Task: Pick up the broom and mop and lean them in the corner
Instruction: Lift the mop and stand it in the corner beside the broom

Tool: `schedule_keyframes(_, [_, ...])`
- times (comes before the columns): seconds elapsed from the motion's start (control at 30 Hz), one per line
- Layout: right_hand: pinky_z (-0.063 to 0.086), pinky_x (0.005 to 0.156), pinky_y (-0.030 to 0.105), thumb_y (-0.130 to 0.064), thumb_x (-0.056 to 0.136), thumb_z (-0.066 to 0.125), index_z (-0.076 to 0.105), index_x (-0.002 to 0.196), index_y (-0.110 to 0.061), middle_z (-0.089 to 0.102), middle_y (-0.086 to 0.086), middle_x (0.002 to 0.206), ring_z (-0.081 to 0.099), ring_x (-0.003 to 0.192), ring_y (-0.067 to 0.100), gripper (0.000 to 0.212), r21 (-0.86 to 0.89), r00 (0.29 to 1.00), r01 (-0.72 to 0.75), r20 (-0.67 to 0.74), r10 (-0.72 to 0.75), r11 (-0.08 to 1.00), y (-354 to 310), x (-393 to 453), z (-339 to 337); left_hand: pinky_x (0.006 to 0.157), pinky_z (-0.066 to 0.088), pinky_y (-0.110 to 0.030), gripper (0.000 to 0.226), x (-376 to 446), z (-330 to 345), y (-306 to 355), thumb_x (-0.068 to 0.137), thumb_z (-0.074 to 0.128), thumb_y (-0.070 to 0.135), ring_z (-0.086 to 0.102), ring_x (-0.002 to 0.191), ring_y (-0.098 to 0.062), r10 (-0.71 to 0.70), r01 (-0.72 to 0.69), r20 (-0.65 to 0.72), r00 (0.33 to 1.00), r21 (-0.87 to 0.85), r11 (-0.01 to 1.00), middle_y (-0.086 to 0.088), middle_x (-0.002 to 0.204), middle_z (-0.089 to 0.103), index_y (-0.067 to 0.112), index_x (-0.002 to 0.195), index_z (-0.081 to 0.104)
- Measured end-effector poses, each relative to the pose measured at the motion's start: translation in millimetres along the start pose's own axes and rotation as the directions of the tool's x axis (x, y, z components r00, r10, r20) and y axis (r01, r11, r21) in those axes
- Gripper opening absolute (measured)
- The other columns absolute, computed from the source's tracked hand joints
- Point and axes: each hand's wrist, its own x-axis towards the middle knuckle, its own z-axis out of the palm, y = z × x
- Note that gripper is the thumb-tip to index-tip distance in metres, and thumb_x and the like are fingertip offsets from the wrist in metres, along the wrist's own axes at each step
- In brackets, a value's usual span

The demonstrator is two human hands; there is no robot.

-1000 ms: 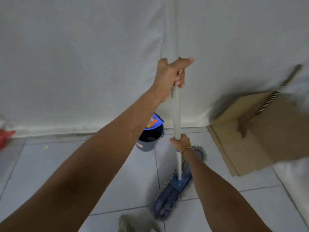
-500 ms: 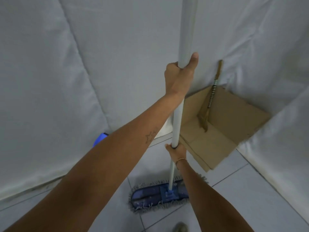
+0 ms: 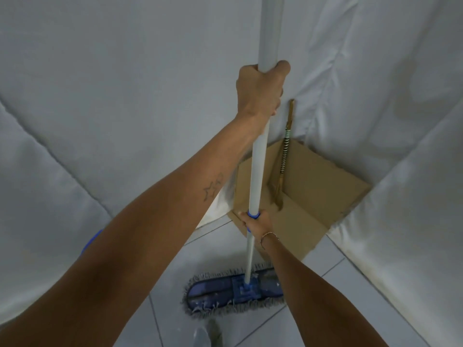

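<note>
Your mop (image 3: 259,156) pole leaves the top edge, so its end is not visible. Your left arm (image 3: 130,246) hides most of a blue object (image 3: 91,242) behind it.

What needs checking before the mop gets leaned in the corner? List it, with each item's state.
1. Left hand gripping the upper mop handle: ok.
2. Right hand gripping the handle lower down, at the blue collar: ok.
3. Broom already leaning in the corner: ok.
4. Mop head in the corner: not ok, it sits on the tiles short of the cardboard.
5. Room beside the broom for the handle: ok, the cardboard looks bare to its right.
6. Whether the handle top will rest securely on the wall: cannot tell, the top is out of frame.
</note>
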Motion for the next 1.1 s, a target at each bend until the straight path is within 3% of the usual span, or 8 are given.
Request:
schedule_keyframes(0.13, [0.038,0.038,0.010,-0.009,0.082,0.062,0.050,0.066,-0.007,0.044,0.004,0.055,0.043,0.048,0.011,0.021,-0.050,1.000,-0.001,0.024,0.002,0.999,-18.5,64.7,-20.6,0.037,0.032,-0.021,0.031,53.7,26.2,-14.5,0.076,0.064,0.014,0.033,0.029,-0.009,0.006,-0.006,0.002,1.000,-0.030,1.000,0.008,0.036,0.039,0.016,0.052,0.045])
schedule_keyframes(0.3, [0.043,0.053,0.022,-0.011,0.084,0.063,0.048,0.063,-0.010,0.049,0.011,0.067,0.046,0.056,0.016,0.026,-0.103,0.999,-0.009,0.041,0.013,0.995,-33.0,160.3,-41.2,0.037,0.034,-0.019,0.033,141.0,58.1,-50.2,0.076,0.064,0.014,0.036,0.030,-0.008,0.016,-0.016,-0.007,1.000,-0.053,0.998,0.008,0.036,0.041,0.017,0.050,0.045])
schedule_keyframes(0.53, [0.046,0.054,0.024,-0.013,0.081,0.066,0.049,0.060,-0.012,0.053,0.011,0.065,0.050,0.056,0.018,0.027,-0.125,0.999,-0.039,0.020,0.041,0.991,-60.0,273.6,-69.4,0.037,0.033,-0.019,0.036,245.2,97.7,-80.5,0.076,0.064,0.015,0.035,0.032,-0.009,0.003,-0.006,-0.058,0.998,-0.055,0.998,0.006,0.039,0.039,0.018,0.048,0.042])
schedule_keyframes(0.77, [0.047,0.057,0.026,-0.013,0.081,0.067,0.054,0.076,-0.003,0.057,0.015,0.076,0.054,0.066,0.022,0.016,-0.123,0.995,-0.088,0.040,0.094,0.989,-64.9,354.7,-99.1,0.036,0.034,-0.020,0.032,316.5,135.1,-116.0,0.076,0.063,0.016,0.035,0.031,-0.008,-0.050,0.046,-0.089,0.995,-0.051,0.998,0.008,0.036,0.039,0.017,0.049,0.045])
schedule_keyframes(0.97, [0.044,0.062,0.031,-0.013,0.082,0.066,0.054,0.076,-0.004,0.054,0.014,0.076,0.051,0.069,0.022,0.016,-0.127,0.981,-0.122,0.135,0.139,0.984,-64.7,419.9,-128.2,0.035,0.032,-0.020,0.032,374.7,173.3,-158.6,0.077,0.063,0.015,0.033,0.031,-0.009,-0.085,0.079,-0.181,0.980,-0.041,0.996,0.009,0.035,0.037,0.017,0.050,0.044])
schedule_keyframes(1.1, [0.044,0.057,0.024,-0.010,0.082,0.064,0.054,0.077,-0.004,0.052,0.013,0.076,0.051,0.070,0.020,0.013,-0.142,0.969,-0.139,0.187,0.165,0.980,-55.8,460.0,-146.2,0.036,0.032,-0.019,0.033,406.5,196.3,-188.9,0.077,0.063,0.016,0.034,0.031,-0.008,-0.097,0.094,-0.222,0.970,-0.023,0.995,0.010,0.034,0.038,0.017,0.050,0.045])
